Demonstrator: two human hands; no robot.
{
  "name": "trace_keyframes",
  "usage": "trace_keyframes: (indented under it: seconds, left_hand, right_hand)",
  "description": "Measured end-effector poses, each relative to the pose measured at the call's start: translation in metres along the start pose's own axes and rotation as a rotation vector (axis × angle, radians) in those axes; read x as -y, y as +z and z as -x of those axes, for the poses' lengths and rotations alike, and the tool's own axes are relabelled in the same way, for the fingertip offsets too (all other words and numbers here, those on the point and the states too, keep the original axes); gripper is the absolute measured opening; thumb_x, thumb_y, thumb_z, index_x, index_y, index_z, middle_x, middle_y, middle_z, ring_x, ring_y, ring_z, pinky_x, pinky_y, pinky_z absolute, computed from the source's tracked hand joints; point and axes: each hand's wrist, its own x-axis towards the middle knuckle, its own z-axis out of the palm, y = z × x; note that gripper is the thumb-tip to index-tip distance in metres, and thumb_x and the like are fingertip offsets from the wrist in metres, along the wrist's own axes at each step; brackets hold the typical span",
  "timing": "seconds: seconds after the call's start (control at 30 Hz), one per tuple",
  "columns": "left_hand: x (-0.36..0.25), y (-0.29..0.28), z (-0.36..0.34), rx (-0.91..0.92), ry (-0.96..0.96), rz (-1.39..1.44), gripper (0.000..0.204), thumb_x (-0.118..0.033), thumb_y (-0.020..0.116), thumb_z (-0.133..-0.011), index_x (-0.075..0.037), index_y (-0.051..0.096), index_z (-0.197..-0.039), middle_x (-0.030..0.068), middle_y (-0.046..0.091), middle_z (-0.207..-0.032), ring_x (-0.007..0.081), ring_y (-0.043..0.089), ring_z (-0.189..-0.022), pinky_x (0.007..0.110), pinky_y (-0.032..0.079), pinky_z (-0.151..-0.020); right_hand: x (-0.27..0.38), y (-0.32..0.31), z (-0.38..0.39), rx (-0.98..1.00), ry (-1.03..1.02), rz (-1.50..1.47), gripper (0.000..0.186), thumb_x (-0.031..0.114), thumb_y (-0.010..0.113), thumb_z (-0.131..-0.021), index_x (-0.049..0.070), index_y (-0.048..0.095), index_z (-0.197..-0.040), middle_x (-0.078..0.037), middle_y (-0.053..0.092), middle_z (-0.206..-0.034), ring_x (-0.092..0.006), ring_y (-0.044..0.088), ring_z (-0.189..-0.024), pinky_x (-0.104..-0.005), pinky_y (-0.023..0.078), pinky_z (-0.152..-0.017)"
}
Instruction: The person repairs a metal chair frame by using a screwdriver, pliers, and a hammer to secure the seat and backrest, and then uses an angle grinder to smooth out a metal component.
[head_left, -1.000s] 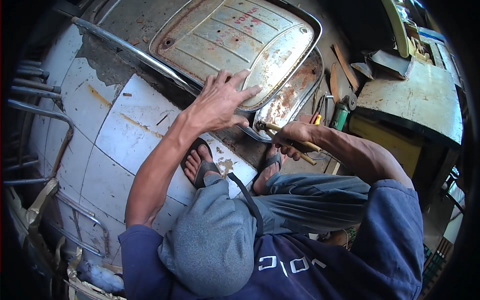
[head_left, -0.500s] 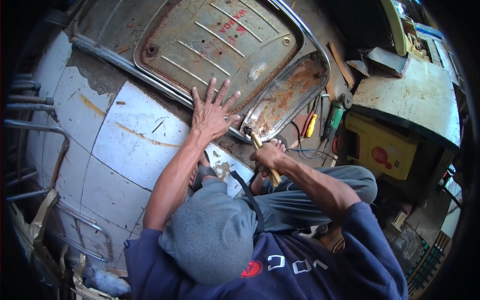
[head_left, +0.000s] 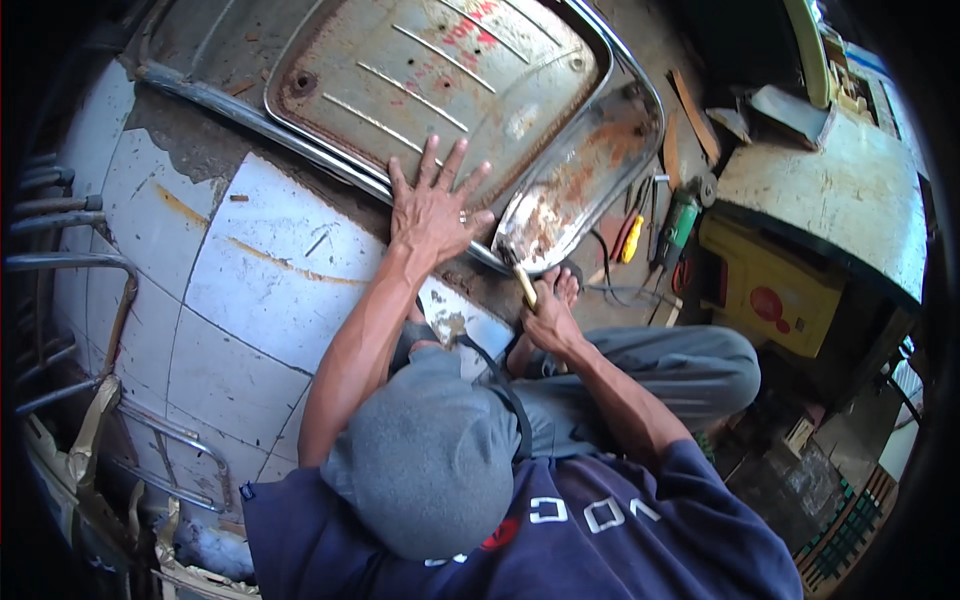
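The pliers [head_left: 526, 286] stood at the rusty lower panel's near corner [head_left: 511, 246], clamped in the closed right hand [head_left: 551, 316]. The left hand [head_left: 432, 216] lay spread, fingers apart, over the upper panel [head_left: 420, 85]. A green grinder [head_left: 680, 226] lay rightward.

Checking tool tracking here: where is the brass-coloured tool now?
In the head view, the brass-coloured tool is just right of centre, gripped in the right hand, its dark head at the near corner of the rust-stained metal pan.
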Motion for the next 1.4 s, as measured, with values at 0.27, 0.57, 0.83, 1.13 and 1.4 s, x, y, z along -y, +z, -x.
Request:
trace_keyframes:
  seconds: [0.27,0.57,0.83,1.13,1.4]
  left_hand:
    - [0.012,0.004,0.004,0.014,-0.036,-0.037,0.074,-0.074,0.035,-0.096,-0.043,0.021,-0.161,-0.0040,-0.001,-0.173,0.0342,-0.009,-0.158,0.075,0.003,-0.117]
    - [0.009,0.003,0.006,0.011,-0.029,0.010,0.071,-0.071,0.036,-0.097,-0.044,0.021,-0.161,-0.0045,-0.001,-0.173,0.0333,-0.008,-0.158,0.075,0.004,-0.118]
    - [0.012,0.008,0.008,-0.068,-0.019,0.077,0.069,-0.067,0.041,-0.098,-0.043,0.026,-0.160,-0.0041,0.002,-0.173,0.0327,-0.004,-0.158,0.073,0.003,-0.118]
    - [0.016,0.008,0.004,-0.052,-0.006,0.200,0.070,-0.063,0.050,-0.096,-0.043,0.028,-0.159,-0.0037,0.004,-0.173,0.0315,-0.004,-0.158,0.073,0.008,-0.118]
    - [0.019,0.010,0.004,-0.075,0.002,0.259,0.074,-0.063,0.058,-0.092,-0.042,0.032,-0.158,-0.0040,0.009,-0.172,0.0310,0.001,-0.158,0.073,0.010,-0.118]
  right_hand:
    - [0.069,-0.167,-0.084,0.881,0.075,0.046,0.035,0.009,0.048,-0.088,-0.008,0.048,-0.118,-0.031,0.067,-0.103,-0.0394,0.070,-0.094,-0.0476,0.054,-0.081]
    - [0.079,-0.188,-0.129,1.243,0.416,-0.376,0.039,0.008,0.058,-0.085,-0.015,0.058,-0.116,-0.023,0.069,-0.102,-0.0336,0.072,-0.091,-0.0584,0.064,-0.079]
    - [0.089,-0.178,-0.161,1.434,0.749,-0.584,0.026,0.016,0.050,-0.104,-0.006,0.062,-0.108,-0.023,0.069,-0.101,-0.0347,0.073,-0.091,-0.0650,0.056,-0.091]
    - [0.116,-0.154,-0.230,1.700,0.770,-0.189,0.036,0.026,0.045,-0.106,-0.006,0.051,-0.122,-0.031,0.059,-0.114,-0.0444,0.064,-0.104,-0.0637,0.052,-0.091]
    - [0.126,-0.157,-0.226,1.669,0.911,-0.121,0.027,0.021,0.053,-0.099,-0.004,0.051,-0.108,-0.015,0.055,-0.083,-0.0227,0.058,-0.064,-0.0379,0.049,-0.057]
